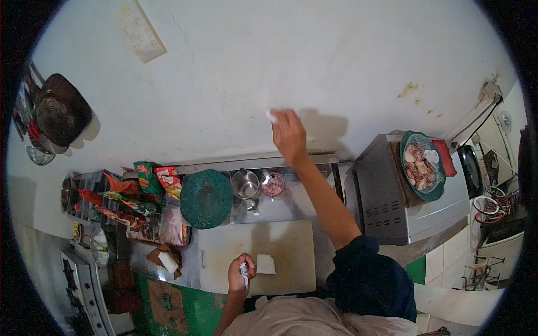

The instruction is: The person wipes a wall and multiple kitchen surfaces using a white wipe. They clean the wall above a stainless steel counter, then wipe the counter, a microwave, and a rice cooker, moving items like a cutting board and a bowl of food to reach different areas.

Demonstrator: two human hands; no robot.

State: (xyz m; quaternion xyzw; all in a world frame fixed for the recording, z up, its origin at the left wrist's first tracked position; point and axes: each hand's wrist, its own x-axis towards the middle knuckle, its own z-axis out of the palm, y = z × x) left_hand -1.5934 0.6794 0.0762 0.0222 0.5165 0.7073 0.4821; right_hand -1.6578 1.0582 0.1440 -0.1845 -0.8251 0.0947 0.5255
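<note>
My right hand is raised in front of the white wall, above the counter's back edge. Its fingers are closed around a small white thing, blurred and mostly hidden; I cannot tell whether it touches the wall. Low over the cutting board, my left hand is curled around a crumpled white piece, perhaps paper or plastic. Just right of that hand, a flat, squarish white piece lies on the board; its material is unclear.
Behind the board are a green perforated basket lid, a metal pitcher and a bowl of pinkish pieces. Food packets crowd the left. A metal appliance at right bears a green basket of food.
</note>
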